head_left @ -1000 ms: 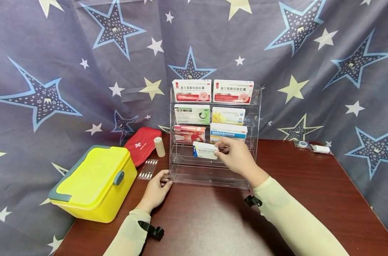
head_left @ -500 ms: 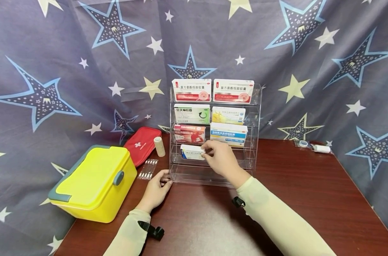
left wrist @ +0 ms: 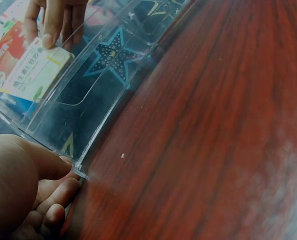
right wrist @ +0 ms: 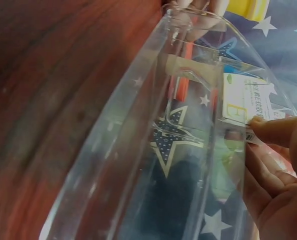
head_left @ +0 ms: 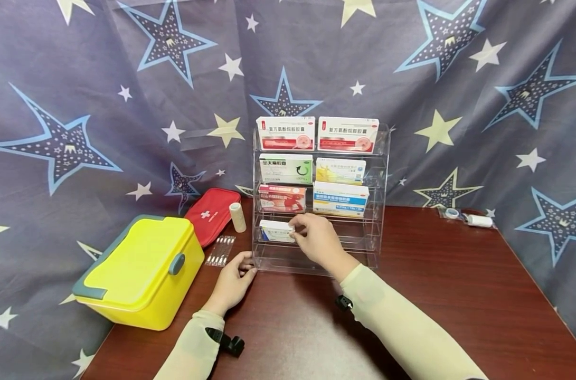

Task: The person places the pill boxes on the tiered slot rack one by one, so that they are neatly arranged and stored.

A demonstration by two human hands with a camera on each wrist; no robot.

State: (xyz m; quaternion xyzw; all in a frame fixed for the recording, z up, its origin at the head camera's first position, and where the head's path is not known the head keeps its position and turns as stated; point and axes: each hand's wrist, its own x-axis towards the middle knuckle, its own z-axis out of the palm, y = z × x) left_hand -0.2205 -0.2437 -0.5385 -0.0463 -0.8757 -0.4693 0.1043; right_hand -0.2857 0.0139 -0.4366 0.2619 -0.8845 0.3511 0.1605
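In the head view, a clear plastic tiered display rack stands on the table with medicine boxes on its upper tiers. My right hand pinches a small white medicine box by its right end, at the left of the fourth tier down. In the right wrist view, thumb and fingers lie on either side of that box. My left hand holds the rack's lower left corner; the left wrist view shows the thumb at the corner and the fingers curled beside it.
Left of the rack are a yellow lidded box, a red first-aid pouch, a beige bandage roll and a clear strip of small white items. A white roll lies at the back right. A starry curtain hangs behind.
My right hand has carried the small white medicine box leftward and slightly down, into the left part of the fourth tier. The left hand has stayed at the rack's corner.
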